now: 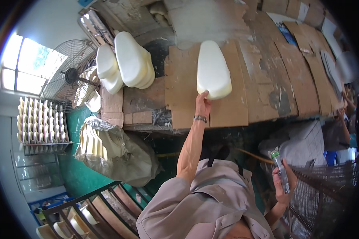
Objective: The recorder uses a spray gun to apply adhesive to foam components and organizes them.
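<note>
A cream-white moulded foam piece (213,67), long and narrower at its far end, lies on flat cardboard (183,87) on the table. My left hand (203,104) grips its near edge, thumb on top and the other fingers mostly hidden beneath. Off to the right, away from the table, my right hand (284,182) is closed around a slim, silvery-grey hand tool (282,175) with a green band near its upper end. I cannot make out its exact kind.
Stacked foam pieces (133,59) stand left on the table beside a large fan (71,75). Below are a sack (135,159) of foam pieces and a loaded rack (42,121). Slatted metal frames (103,207) stand near me. A co-worker's arm (344,121) shows at far right.
</note>
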Available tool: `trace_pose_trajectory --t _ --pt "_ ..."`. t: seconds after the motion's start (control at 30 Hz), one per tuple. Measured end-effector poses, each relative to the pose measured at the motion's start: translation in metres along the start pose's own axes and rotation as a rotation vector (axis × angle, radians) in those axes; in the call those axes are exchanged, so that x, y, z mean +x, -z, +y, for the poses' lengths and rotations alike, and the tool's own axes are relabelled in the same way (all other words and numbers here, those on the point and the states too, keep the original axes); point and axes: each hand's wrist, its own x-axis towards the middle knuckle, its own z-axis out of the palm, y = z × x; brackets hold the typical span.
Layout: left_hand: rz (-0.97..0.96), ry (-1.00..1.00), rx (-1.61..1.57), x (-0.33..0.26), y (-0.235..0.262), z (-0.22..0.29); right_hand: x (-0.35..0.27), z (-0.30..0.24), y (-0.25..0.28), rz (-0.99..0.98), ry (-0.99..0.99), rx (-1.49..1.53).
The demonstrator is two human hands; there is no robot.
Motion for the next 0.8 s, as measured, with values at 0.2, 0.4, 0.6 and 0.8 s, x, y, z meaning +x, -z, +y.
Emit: trace_pose_trajectory --t 0.2,0.4,0.6,0.8 --pt "-0.128 -0.113 -0.075 -0.078 -0.025 0.095 0.039 -0.032 -0.067 -0.023 -0.006 0.062" --pt "-0.14 -0.471 -0.01 -0.084 0.021 0.247 0.09 -0.07 -0.136 -0.183 0.051 0.098" --pt "0.011 -0.854 0.105 -0.012 0.123 0.428 0.118 -0.099 -0.192 -0.278 0.139 0.068" --pt "-0.07 -0.747 0.07 0.077 0.162 0.552 0.123 -0.119 -0.224 -0.32 0.027 0.049"
